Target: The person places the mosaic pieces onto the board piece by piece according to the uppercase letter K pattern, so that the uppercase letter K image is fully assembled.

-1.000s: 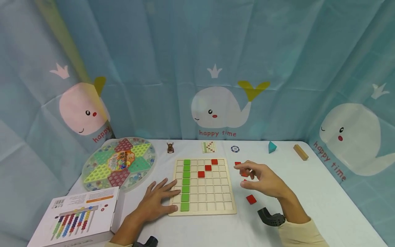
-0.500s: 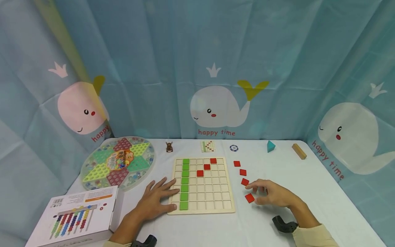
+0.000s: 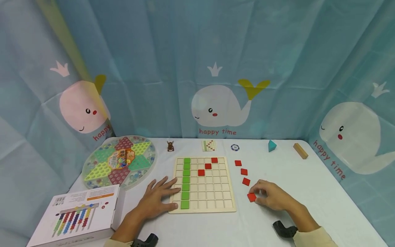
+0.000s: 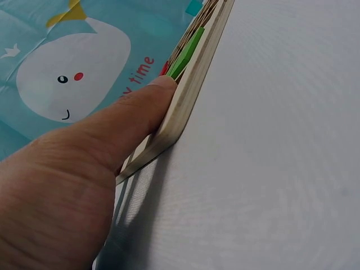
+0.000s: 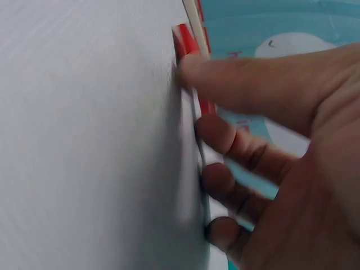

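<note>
Right hand (image 3: pixel 273 198): fingers curled, tips pinching the nearest red tile (image 3: pixel 251 197) on the white table (image 3: pixel 308 192), just right of the grid board (image 3: pixel 203 184).
Left hand (image 3: pixel 155 202): flat, fingers spread, thumb against the board's near left corner.
Board: green column at left, three red tiles diagonally at far right.
Loose tiles (image 3: pixel 243 172): three in a line beyond the pinched one.

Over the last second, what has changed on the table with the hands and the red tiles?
The right hand came down from above the loose tiles, toward the person, and now pinches the nearest red tile on the table. The left hand stayed flat on the wooden grid board, and the tiles in the board and the other three loose red tiles did not move.
</note>
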{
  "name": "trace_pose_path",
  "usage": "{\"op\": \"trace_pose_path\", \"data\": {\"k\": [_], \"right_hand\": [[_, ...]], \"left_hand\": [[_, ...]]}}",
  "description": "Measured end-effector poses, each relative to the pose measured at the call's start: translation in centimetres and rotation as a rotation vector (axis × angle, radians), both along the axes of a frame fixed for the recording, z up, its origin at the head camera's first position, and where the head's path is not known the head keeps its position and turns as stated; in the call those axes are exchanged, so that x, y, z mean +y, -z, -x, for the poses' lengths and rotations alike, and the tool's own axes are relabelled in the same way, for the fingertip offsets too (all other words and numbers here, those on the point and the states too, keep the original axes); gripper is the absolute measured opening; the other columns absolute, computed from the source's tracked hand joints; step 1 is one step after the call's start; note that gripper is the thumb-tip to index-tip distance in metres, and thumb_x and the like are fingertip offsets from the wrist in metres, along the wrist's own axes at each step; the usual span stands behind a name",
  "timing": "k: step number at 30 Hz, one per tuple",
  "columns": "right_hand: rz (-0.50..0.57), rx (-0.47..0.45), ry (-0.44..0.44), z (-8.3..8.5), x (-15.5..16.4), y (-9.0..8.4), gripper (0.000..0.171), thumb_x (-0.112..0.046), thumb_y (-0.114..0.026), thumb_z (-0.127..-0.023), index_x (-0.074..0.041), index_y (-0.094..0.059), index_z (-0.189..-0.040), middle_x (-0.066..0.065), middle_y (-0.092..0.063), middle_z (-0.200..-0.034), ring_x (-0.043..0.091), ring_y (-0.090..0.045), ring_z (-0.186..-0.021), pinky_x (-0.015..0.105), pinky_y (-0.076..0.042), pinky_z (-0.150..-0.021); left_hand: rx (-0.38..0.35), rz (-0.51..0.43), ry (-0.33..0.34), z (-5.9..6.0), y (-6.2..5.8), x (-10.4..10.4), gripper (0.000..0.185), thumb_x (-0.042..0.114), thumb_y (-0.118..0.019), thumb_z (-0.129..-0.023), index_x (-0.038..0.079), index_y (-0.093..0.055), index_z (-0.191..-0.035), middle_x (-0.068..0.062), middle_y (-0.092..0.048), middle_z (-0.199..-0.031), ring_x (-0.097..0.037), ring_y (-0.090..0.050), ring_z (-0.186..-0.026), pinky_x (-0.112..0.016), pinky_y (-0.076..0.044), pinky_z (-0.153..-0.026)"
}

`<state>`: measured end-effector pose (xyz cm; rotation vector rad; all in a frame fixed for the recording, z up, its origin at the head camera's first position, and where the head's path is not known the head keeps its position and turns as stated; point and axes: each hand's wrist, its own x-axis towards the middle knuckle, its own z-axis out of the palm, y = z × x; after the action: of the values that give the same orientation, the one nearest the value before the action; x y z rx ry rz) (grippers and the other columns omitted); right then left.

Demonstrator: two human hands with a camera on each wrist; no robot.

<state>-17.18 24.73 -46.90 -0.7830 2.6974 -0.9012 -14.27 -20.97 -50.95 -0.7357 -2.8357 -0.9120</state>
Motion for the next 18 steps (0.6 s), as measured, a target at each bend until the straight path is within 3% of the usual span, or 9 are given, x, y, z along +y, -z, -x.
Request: {"op": "trace_pose_path", "data": {"k": [3,8,18], "right_hand": [[0.039,0.013,-0.009,0.0,0.1,-0.8,0.025,-0.007,-0.074,-0.083,-0.02,-0.069,-0.104,-0.012,-0.061,-0.095,0.015,-0.052,-0.085,0.031,-0.047,-0.074],[0.061,0.032,-0.004,-0.3,-0.5,-3.5,0.026,-0.007,-0.072,-0.085,-0.019,-0.07,-0.108,-0.013,-0.063,-0.094,0.017,-0.052,-0.086,0.031,-0.044,-0.069],[0.188,0.19,-0.079,-0.7,-3.9,-8.2,0.032,-0.003,-0.074,-0.083,-0.019,-0.07,-0.11,-0.015,-0.062,-0.093,0.012,-0.051,-0.085,0.03,-0.042,-0.069]], "left_hand": [[0.017,0.0,0.0,0.0,0.1,-0.1,0.056,0.056,-0.07,-0.08,0.022,-0.068,-0.125,0.0,-0.046,-0.145,-0.037,-0.029,-0.138,-0.063,-0.008,-0.106],[0.02,0.008,-0.002,0.1,0.1,-0.1,0.056,0.056,-0.07,-0.08,0.023,-0.069,-0.124,0.001,-0.046,-0.145,-0.036,-0.029,-0.138,-0.063,-0.009,-0.106],[-0.01,0.019,-0.016,0.1,0.1,0.0,0.058,0.058,-0.07,-0.078,0.024,-0.069,-0.124,0.002,-0.046,-0.146,-0.034,-0.028,-0.139,-0.061,-0.008,-0.107]]}}
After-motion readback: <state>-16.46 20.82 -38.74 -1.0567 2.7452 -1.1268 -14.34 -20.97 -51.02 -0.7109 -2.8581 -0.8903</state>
